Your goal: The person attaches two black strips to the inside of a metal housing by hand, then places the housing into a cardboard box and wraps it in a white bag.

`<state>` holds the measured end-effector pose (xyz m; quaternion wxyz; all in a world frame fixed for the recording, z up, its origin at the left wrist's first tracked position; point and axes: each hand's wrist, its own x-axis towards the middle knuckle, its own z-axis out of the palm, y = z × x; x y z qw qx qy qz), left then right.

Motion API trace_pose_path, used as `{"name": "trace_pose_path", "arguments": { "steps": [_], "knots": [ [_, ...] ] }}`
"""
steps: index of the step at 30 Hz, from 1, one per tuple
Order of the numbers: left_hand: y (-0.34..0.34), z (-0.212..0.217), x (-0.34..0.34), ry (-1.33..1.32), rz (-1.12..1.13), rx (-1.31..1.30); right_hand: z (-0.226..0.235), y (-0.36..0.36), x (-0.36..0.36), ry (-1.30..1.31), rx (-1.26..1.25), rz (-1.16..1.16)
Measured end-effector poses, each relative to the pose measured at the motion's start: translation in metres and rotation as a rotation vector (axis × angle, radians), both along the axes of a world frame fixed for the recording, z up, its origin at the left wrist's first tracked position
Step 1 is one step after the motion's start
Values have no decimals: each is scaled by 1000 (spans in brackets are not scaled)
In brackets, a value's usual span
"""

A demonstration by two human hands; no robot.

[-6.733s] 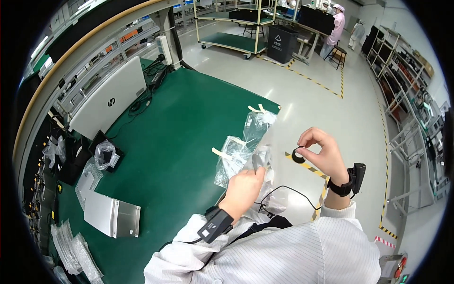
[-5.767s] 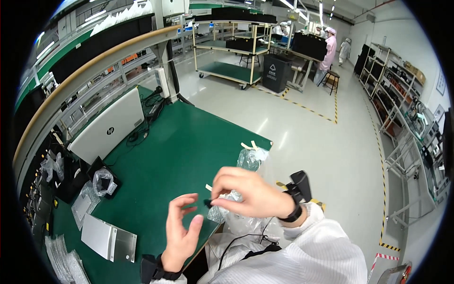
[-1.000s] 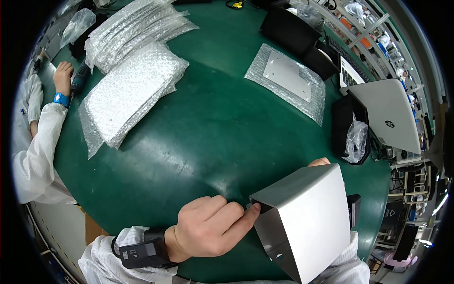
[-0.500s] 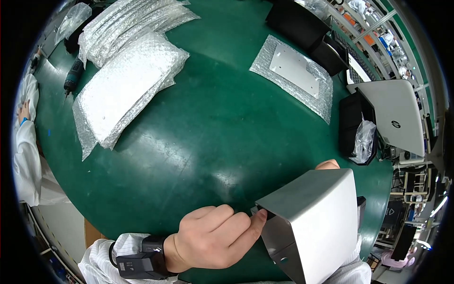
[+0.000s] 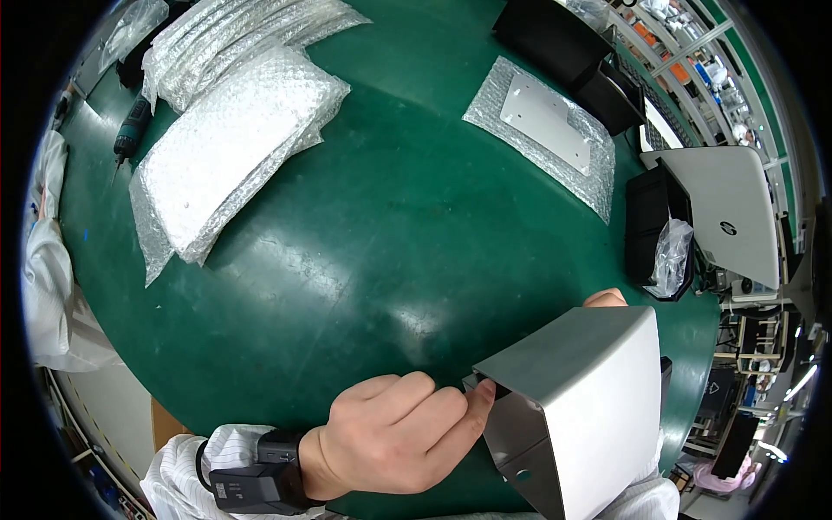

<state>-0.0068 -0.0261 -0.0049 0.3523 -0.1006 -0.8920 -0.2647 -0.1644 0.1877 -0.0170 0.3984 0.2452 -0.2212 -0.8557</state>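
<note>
I hold a bent grey sheet-metal part (image 5: 589, 390) just above the green table (image 5: 390, 234), at the lower right. My left hand (image 5: 399, 438) pinches its near left corner between thumb and curled fingers. Behind the part only fingertips of my right hand (image 5: 605, 299) show at its top edge, gripping the far side. A black band with a small device sits on my left wrist (image 5: 256, 477).
Stacks of bubble-wrap bags (image 5: 234, 139) lie at the upper left, with a screwdriver (image 5: 128, 140) beside them. A flat metal plate on bubble wrap (image 5: 546, 121) lies at the top right. A closed white laptop (image 5: 732, 208) and black boxes (image 5: 650, 217) stand at the right. Another person's white sleeve (image 5: 43, 260) is at the left rim.
Since a second ago the view has shifted slightly and the metal part sits a little lower and to the right. The other person's hand at the left has left the view.
</note>
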Motion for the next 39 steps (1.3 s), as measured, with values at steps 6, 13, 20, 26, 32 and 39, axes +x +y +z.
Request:
{"name": "trace_pose_path", "arguments": {
  "steps": [6,13,20,26,32,39],
  "knots": [
    [0,-1,-1,12,-10,11,-20,1,-2,85,-236,43],
    [1,0,-2,10,-5,-8,-34,3,-3,63,-445,68],
    [6,-6,-5,64,-1,51,-67,22,-21,110,-589,115],
    [2,-2,1,9,-11,-19,-71,29,-12,121,-664,103],
    [7,-11,-3,49,-3,51,-78,31,-12,82,-705,99],
    [8,-8,-2,60,37,31,-61,69,-32,42,-718,67]
  ]
}}
